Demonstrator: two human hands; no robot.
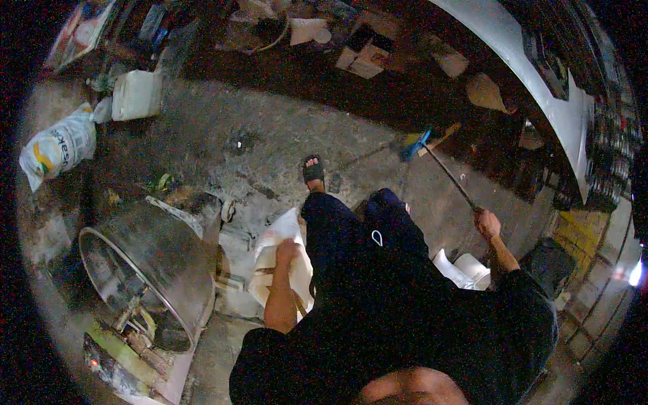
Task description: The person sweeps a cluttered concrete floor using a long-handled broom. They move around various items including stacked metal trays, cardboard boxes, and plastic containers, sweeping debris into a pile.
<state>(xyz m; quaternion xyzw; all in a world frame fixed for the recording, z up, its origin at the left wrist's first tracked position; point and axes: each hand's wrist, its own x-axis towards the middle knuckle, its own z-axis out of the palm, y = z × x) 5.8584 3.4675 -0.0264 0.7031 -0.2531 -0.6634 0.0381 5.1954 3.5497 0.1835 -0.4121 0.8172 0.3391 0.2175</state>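
My right hand (487, 223) is closed around the dark handle of a broom (453, 177). The broom slants away to the far left of that hand, and its blue head (414, 146) rests near the edge of a dark area. On the other side of my legs, my left hand (288, 252) is closed at the upper part of a white sack (267, 287). Its fingers are partly hidden, but they appear to grip the material. Brown strips show against the sack's pale side. A sandalled foot (313, 173) stands on the floor ahead.
A large metal drum (152, 256) lies at the left, its round mouth showing. Farther back are a filled white bag (61, 147) and a pale plastic canister (137, 95). Cardboard boxes (363, 59) lie in the dark far area. A white bucket (472, 271) stands near my right arm.
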